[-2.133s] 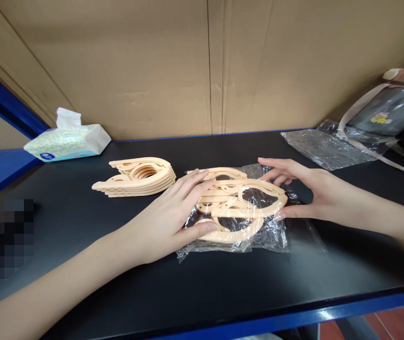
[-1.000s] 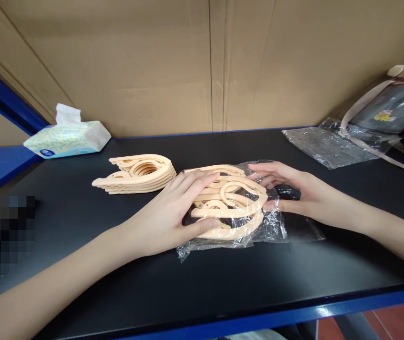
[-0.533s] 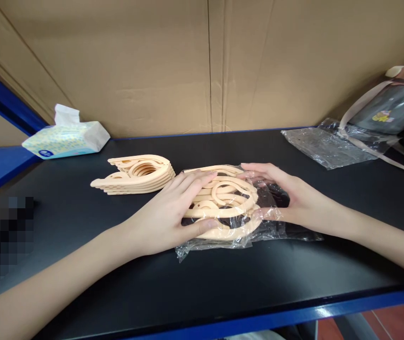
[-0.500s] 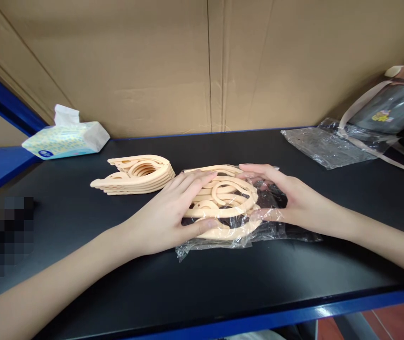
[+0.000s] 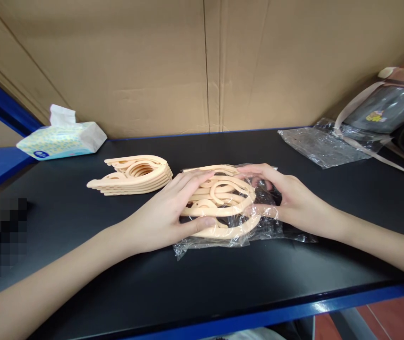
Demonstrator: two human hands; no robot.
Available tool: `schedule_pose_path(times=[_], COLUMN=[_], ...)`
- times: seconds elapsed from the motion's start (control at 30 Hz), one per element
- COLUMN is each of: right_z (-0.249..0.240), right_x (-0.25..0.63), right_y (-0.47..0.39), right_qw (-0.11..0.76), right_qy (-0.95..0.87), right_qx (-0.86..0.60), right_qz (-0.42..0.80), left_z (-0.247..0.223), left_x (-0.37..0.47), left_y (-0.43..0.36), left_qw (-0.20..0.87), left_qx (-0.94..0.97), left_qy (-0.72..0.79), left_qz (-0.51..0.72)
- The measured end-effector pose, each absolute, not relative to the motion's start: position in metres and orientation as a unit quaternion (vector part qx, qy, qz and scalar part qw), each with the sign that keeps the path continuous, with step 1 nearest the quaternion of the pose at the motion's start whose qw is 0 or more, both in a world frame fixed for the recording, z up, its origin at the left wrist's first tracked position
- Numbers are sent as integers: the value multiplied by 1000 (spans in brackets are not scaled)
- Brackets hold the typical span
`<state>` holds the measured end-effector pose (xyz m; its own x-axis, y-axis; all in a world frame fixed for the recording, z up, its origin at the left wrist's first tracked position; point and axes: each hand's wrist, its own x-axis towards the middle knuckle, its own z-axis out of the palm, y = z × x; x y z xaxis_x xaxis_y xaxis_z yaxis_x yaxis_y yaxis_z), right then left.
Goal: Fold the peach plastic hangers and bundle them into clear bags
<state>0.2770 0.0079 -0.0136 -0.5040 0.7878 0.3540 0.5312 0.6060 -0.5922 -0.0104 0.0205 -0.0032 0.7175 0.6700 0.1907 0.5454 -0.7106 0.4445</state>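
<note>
Several cream plastic hangers (image 5: pixel 223 208) lie in a clear plastic bag (image 5: pixel 269 229) on the black table. Across the bag's left side my left hand (image 5: pixel 168 208) grips the bagged hangers, thumb near the front and fingers over the back. My right hand (image 5: pixel 283 200) is curved around the right end, its fingertips and thumb on the plastic and the hangers' rounded ends. Left of the bag, a neat stack of the same cream hangers (image 5: pixel 134 175) rests close to my left hand.
A tissue pack (image 5: pixel 63 139) sits at the back left. An empty clear bag (image 5: pixel 310 144) lies at the back right, beside a transparent bag with a strap (image 5: pixel 375 111). A cardboard wall (image 5: pixel 134 71) stands behind the black table (image 5: pixel 188 293), which has a blue edge.
The view has shifted slightly, moving everything a little to the left. Both hands stay on the bagged hangers, and my right thumb reaches slightly further over them.
</note>
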Motion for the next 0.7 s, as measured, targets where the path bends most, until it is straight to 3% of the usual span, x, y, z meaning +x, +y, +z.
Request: schedule_pose_path(times=[0.37,0.7], right_z=[-14,-14], right_x=[278,280], right_y=[7,8], right_qw=[318,324], right_qy=[-863,-871], right_qx=[-375,-332], right_qz=[117,161], left_z=[1,0], left_x=[-17,-13], left_y=[24,22], left_qw=[199,200], left_qx=[906,913], left_qy=[336,320], left_qz=[162,157])
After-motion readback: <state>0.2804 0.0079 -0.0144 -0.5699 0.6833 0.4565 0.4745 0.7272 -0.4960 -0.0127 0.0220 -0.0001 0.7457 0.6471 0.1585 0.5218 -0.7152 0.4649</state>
